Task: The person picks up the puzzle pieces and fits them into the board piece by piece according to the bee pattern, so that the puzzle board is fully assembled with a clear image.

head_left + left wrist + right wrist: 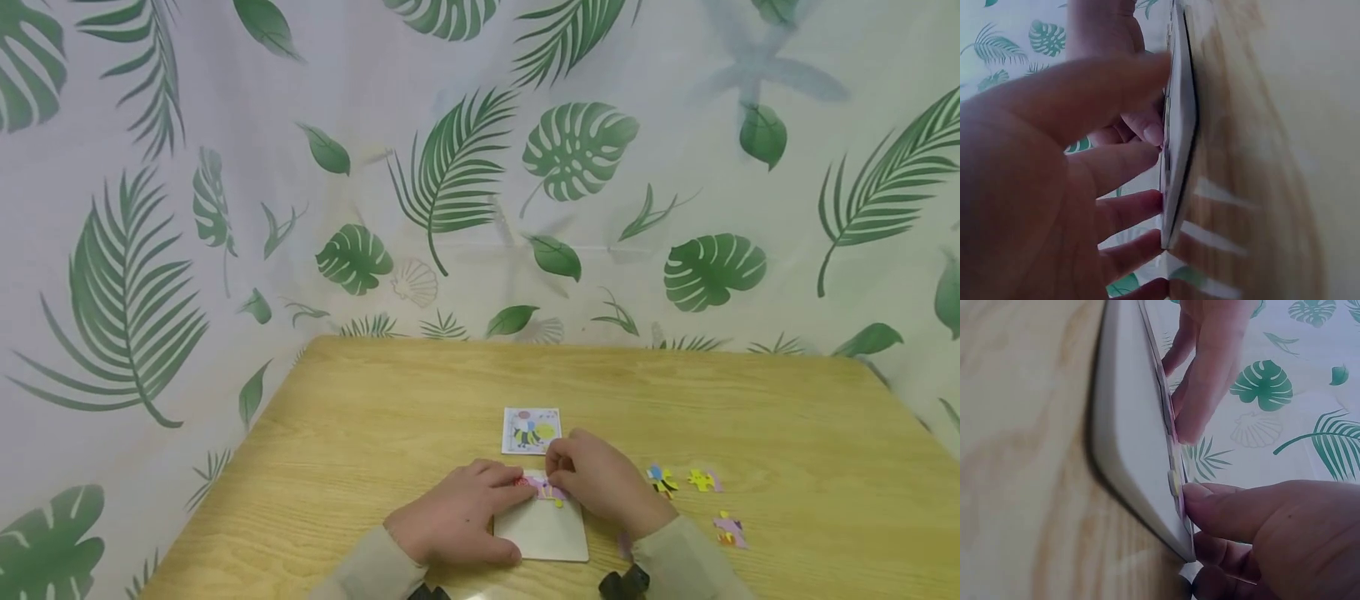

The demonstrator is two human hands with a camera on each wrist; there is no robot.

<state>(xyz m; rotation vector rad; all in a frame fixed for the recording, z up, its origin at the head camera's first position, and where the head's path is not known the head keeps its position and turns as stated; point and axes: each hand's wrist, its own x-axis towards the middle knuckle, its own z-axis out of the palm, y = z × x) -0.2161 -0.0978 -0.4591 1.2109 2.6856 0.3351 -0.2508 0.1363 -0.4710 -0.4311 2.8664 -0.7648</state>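
- Pink, red and yellow flat jigsaw pieces are laid along the far edge of a pale, square board; the nearer part of the board is left uncovered.
- The board is supported flat on a light-brown wood-grain table.
- The left hand is spread at the board's left side, its fingers extended; the jigsaw pieces are touched by its fingertips, and nothing is gripped by it.
- The right hand is held at the far right corner of the board, its fingers curled and its thumb and index finger brought close together; the jigsaw pieces are touched by the thumb, but whether one is pinched cannot be told.
- A small white-bordered card printed with a yellow-and-black bee is placed just beyond the board.
- To the right of the right hand, a blue, black and yellow piece, a yellow piece with a pink end and a pink piece with orange and yellow parts are scattered.
- The table is backed by a white cloth printed with green leaves.
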